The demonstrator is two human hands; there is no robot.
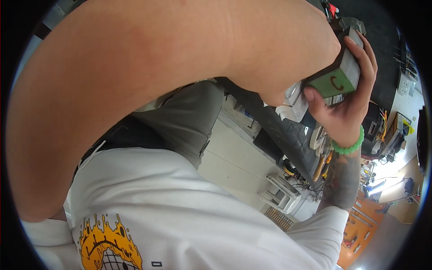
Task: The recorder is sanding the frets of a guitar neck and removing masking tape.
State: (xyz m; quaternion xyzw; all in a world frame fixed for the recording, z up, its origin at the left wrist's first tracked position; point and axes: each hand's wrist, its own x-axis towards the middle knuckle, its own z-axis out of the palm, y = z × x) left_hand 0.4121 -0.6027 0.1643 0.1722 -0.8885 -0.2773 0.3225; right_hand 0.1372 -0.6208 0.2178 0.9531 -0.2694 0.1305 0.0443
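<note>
Green on the near end, that's the block [327, 84], and it's tilted over at the far right, 1 dark red mark painted on that green face. Grey and metallic-looking along its right side, dark brown to black on the face toward the left, edges straight. Right hand [345, 108] has it: fingers wrapped over the right side, thumb pressed at the green end's left corner, green beaded bracelet [348, 149] at the wrist. And the left hand [288, 54], stretched across from the left, back toward us, knuckles overlapping the block's dark face; its fingers are mostly hidden, so gripping or loose, I cannot tell. White crinkled wrapping [293, 109] sits between the left hand and the right thumb, just beside the block's green end, with a dark worktop [288, 139] near it.
</note>
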